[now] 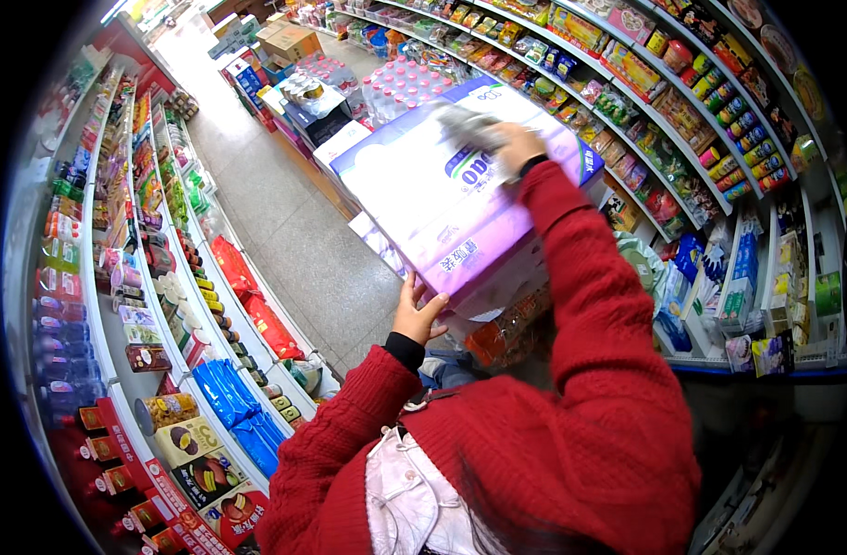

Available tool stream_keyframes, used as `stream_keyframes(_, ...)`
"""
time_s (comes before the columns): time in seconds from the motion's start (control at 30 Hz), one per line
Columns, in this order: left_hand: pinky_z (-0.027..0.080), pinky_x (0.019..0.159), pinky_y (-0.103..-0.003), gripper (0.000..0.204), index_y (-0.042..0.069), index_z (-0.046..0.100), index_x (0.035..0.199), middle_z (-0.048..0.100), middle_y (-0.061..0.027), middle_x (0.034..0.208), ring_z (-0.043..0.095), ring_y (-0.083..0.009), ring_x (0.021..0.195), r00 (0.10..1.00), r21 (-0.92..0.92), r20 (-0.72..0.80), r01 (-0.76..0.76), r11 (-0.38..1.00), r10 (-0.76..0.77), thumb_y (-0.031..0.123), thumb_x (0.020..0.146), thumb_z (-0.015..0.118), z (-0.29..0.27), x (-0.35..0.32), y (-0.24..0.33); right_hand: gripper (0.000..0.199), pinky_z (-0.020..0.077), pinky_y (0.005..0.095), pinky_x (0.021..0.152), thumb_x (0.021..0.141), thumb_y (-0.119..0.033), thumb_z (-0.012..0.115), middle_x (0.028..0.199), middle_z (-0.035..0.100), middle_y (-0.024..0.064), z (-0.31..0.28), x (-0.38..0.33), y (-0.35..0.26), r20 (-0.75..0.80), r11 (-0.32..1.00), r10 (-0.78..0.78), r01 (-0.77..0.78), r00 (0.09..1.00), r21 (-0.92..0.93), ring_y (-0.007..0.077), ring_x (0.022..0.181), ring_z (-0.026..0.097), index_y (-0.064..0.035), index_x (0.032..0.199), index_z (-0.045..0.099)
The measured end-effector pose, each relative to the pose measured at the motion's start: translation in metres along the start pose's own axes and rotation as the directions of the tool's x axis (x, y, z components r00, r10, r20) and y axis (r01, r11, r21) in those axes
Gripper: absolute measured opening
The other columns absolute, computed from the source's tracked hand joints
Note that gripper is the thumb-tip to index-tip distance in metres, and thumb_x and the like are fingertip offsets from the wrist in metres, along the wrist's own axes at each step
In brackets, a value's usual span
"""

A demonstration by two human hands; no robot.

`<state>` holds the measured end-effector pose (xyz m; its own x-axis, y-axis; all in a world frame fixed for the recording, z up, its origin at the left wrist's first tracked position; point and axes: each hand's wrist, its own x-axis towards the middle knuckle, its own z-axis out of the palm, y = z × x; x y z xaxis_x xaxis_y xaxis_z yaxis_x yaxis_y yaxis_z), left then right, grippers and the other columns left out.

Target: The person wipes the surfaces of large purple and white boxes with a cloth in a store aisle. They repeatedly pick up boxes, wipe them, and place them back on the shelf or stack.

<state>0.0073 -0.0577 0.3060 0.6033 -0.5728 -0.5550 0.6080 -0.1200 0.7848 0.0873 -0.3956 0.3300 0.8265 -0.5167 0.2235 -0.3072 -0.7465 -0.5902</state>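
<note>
A large white and purple plastic-wrapped pack (423, 217), its exact contents hidden, lies in front of me at waist height. In my right hand (518, 148) is a grey cloth (468, 128), held against the pack's top toward its far side; hand and cloth are smeared by motion. My left hand (416, 313) touches the pack's near left corner with its fingers spread. Both my arms wear red knitted sleeves.
Shrink-wrapped bottles with pink caps (405, 88) stand just beyond the pack, near a cardboard box (289, 42). Stocked shelves curve along the left (178, 305) and the right (645, 102). A tiled floor aisle (257, 194) runs between.
</note>
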Motion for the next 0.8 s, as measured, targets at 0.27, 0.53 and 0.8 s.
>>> stream_keyframes(0.27, 0.039, 0.087, -0.05, 0.074, 0.016, 0.015, 0.139, 0.04, -0.0108, 0.129, 0.044, -0.0271, 0.114, 0.988, -0.092, -0.136, -0.088, 0.992, 0.075, 0.037, 0.082, 0.059, -0.011, 0.08, 0.017, 0.047, 0.045, 0.0363, 0.082, 0.069, -0.022, 0.061, 0.106, 0.061, 0.0186, -0.072, -0.054, 0.189, -0.635, 0.95, 0.264, -0.083, 0.726, 0.3, 0.0303, 0.092, 0.059, -0.0018, 0.111, 0.057)
stream_keyframes(0.53, 0.048, 0.084, -0.04, 0.062, 0.005, 0.02, 0.135, 0.042, -0.0187, 0.122, 0.051, -0.0281, 0.106, 0.952, -0.268, 0.007, -0.294, 0.917, 0.307, 0.028, 0.088, 0.053, -0.022, 0.119, -0.026, 0.046, 0.0406, 0.0347, 0.09, 0.079, -0.016, 0.06, 0.111, 0.054, 0.0163, 0.094, -0.283, -0.053, -0.59, 0.951, 0.001, 0.181, 0.808, 0.25, 0.0285, 0.1, 0.053, -0.0001, 0.12, 0.046)
stream_keyframes(0.8, 0.036, 0.09, -0.053, 0.082, 0.016, 0.009, 0.141, 0.036, -0.0114, 0.133, 0.042, -0.0281, 0.119, 0.992, 0.005, -0.098, -0.081, 0.997, 0.081, 0.037, 0.08, 0.059, -0.004, 0.063, 0.017, 0.044, 0.0457, 0.031, 0.083, 0.067, 0.004, 0.055, 0.103, 0.058, 0.0058, -0.003, -0.292, -0.051, -0.048, 0.527, 0.08, -0.001, 0.996, 0.85, 0.0155, 0.094, 0.055, -0.0025, 0.111, 0.055)
